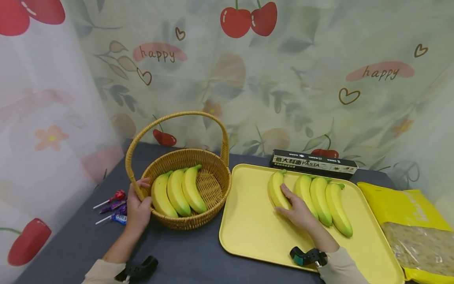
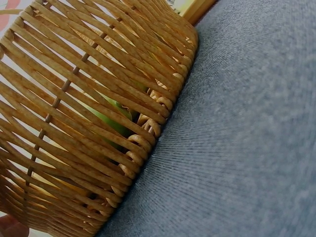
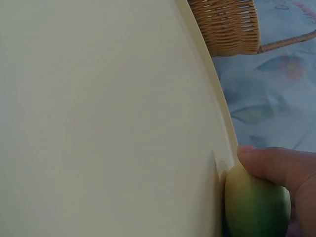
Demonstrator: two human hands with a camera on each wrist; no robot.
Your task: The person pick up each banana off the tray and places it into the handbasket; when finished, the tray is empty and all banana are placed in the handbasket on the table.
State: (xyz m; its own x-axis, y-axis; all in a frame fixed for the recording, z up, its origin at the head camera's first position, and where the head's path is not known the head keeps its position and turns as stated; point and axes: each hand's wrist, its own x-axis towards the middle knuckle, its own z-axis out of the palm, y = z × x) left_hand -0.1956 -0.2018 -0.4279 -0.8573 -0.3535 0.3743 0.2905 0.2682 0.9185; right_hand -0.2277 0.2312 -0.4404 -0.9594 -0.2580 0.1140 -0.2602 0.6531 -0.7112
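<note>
My left hand [image 1: 139, 206] grips the left rim of a wicker basket [image 1: 184, 224], beside the foot of its tall handle. Three bananas [image 1: 174, 192] lie side by side in the basket, toward its left. Over the yellow tray [image 1: 248, 217], my right hand [image 1: 298, 211] holds a banana [image 1: 278, 189] with thumb and fingers around its right side. In the right wrist view the thumb presses on the green end of this banana [image 3: 254, 202], close over the tray. Three more bananas [image 1: 322, 201] rest in a row on the tray, right of that hand.
A black pasta box [image 1: 315, 163] stands behind the tray, against the printed curtain. At the right lies a yellow bag [image 1: 415, 228] with a transparent lower part. Several wrapped lollipops [image 1: 115, 207] are left of the basket on the dark tabletop [image 1: 191, 256].
</note>
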